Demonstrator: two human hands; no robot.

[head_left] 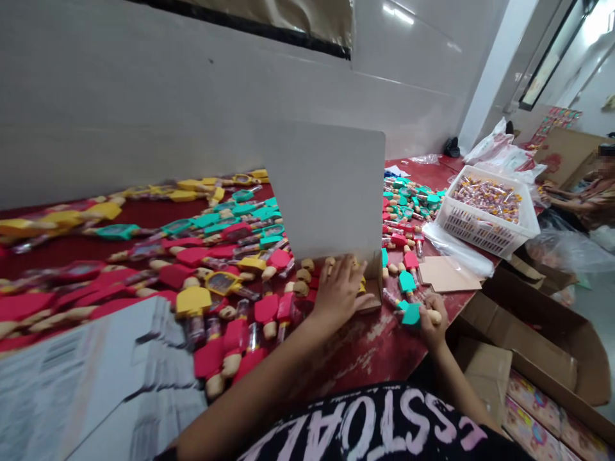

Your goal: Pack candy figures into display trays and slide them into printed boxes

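An open box [372, 304] with its white lid [331, 192] raised stands on the red table. My left hand [340, 287] lies over the box with its fingers spread, on top of several toys with round tan ends. To the right of the box, my right hand [434, 320] is closed around a green toy [411, 314] with a tan end. Beside that hand lies another green toy [407, 282]. Many red, yellow and green toys cover the table left of the box, among them a yellow one [193, 302].
Flattened printed boxes [96, 378] are stacked at the lower left. A white basket [485, 227] of small wrapped pieces stands at the right, near cardboard sheets [449, 274]. Open cartons [533, 320] stand below the table's right edge. Another person's arm [571, 198] shows at far right.
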